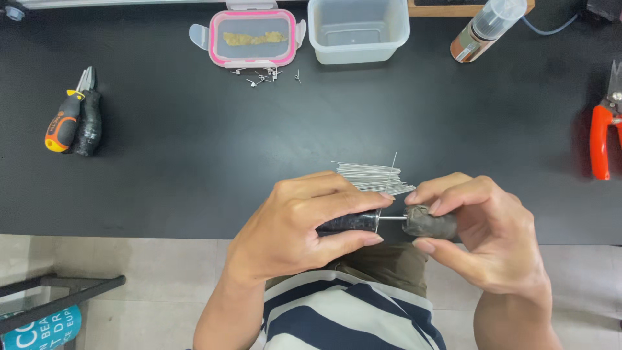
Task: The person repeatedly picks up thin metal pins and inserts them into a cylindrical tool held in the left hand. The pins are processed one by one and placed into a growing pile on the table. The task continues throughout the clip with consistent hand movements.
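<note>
A: Far left first?

B: Pliers (63,124) with orange-and-black grips, lying beside a black wrapped tool (89,123) on the matte black table (194,168). Well apart from both hands.

A: Further along, at the back?

B: Pink-rimmed box (223,40), lid on, with a yellowish strip inside. Small bent wire bits (262,76) scattered just before it. Then a clear plastic tub (358,48).

A: And the work itself?

B: Near the front edge. Left hand (304,223) closed round a black, ribbed-looking handle (350,222), thumb and fingers wrapped. Thin bright rod (392,218) bridging from it to a grey, lumpy grip (431,223). Right hand (483,233) pinching that grip between thumb and fingertips.

A: Step in hand?

B: Looks like working a wire on the rod: one thin wire (393,165) standing up from about there. Cannot tell whether already wound.

A: Demands of any further turn?

B: Probably a firm left hold, fine right-hand twisting, tension kept on a springy, slippery wire.

A: Stock?

B: Bundle of straight steel wires (366,172) just behind the hands, fanned slightly.

A: Right side?

B: Tilted spray bottle (489,26), then red-handled cutters (601,139) at the edge.
</note>
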